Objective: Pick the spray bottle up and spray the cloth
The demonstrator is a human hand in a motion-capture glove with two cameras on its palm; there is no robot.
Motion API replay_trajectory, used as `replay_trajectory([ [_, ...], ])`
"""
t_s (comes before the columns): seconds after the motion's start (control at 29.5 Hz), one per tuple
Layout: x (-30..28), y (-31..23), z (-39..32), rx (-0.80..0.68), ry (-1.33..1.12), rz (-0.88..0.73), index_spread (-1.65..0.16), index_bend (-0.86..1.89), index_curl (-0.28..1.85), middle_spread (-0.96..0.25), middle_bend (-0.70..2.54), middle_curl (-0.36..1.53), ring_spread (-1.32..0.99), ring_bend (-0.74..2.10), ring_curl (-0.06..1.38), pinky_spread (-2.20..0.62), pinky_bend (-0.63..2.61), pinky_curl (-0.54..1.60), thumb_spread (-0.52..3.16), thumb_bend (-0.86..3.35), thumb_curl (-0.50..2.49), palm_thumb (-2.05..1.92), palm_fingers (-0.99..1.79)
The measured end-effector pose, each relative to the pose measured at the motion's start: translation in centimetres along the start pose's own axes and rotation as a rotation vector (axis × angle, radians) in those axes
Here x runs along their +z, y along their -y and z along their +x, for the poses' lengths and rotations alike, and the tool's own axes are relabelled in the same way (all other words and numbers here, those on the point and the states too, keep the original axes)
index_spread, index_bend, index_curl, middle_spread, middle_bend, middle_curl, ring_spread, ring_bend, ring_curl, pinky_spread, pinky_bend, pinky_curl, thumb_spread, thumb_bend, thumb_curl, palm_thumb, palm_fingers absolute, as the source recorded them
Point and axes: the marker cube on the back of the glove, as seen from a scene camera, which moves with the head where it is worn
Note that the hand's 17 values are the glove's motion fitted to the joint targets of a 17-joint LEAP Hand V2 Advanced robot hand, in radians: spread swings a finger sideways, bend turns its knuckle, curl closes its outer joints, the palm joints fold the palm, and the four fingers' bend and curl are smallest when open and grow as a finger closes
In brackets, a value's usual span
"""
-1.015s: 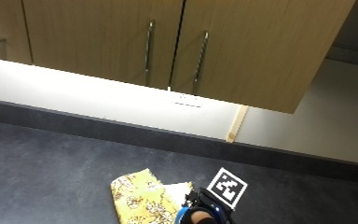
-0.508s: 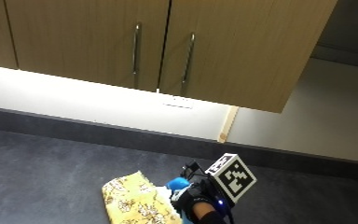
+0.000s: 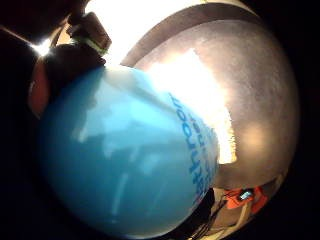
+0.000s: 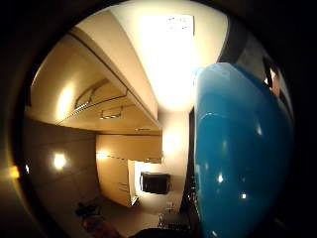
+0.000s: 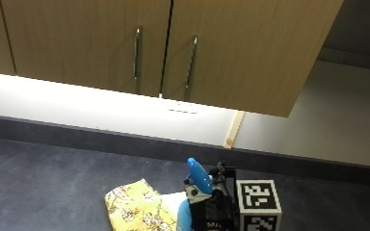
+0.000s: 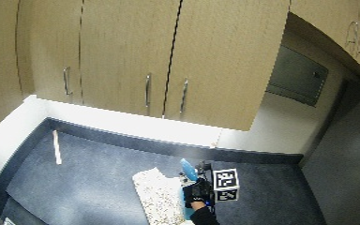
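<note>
Outside view: the gloved right hand (image 5: 212,211) is wrapped around a blue spray bottle (image 5: 196,185), holding it upright above the dark countertop (image 5: 50,178). The bottle's nozzle rises above the hand. A yellow patterned cloth (image 5: 136,209) lies flat on the countertop just beside the hand, on the bottle's side.

Wide outside view: the right hand (image 6: 198,193) grasps the spray bottle (image 6: 188,171), with the cloth (image 6: 158,197) spread on the countertop (image 6: 86,173) next to it. Wooden cabinets (image 6: 168,56) hang above.

Little finger side palm view: the spray bottle (image 3: 130,160) fills most of the picture, close against the palm; the cloth (image 3: 200,100) shows brightly past it, on the countertop (image 3: 260,85).

Thumb side palm view: the bottle's blue body (image 4: 237,153) lies close to the palm, with cabinets (image 4: 99,94) beyond.
</note>
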Motion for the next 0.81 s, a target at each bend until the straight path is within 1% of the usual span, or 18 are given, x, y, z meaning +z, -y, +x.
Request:
replay_trajectory([
  [0.24,0.6,-0.5,-0.6,-0.016,0.019,0.011,-0.16,0.39,0.67,-0.04,0.26,0.61,0.0,0.26,0.48,0.21,0.13,0.23,0.61,0.0,0.76,1.24,1.05],
  [0.44,2.8,-0.9,-1.9,-0.05,0.001,-0.001,-0.15,0.39,0.67,-0.03,0.26,0.62,0.0,0.26,0.49,0.21,0.13,0.21,0.62,0.0,0.77,1.24,1.05],
  [0.58,5.7,-1.4,-3.4,-0.093,0.022,-0.034,-0.15,0.39,0.67,-0.03,0.26,0.62,-0.01,0.27,0.49,0.21,0.13,0.2,0.62,0.0,0.77,1.24,1.05],
  [0.81,13.2,-2.1,-5.0,-0.123,0.1,-0.13,-0.14,0.38,0.67,-0.02,0.25,0.62,-0.02,0.28,0.49,0.21,0.13,0.19,0.63,0.0,0.78,1.24,1.06],
])
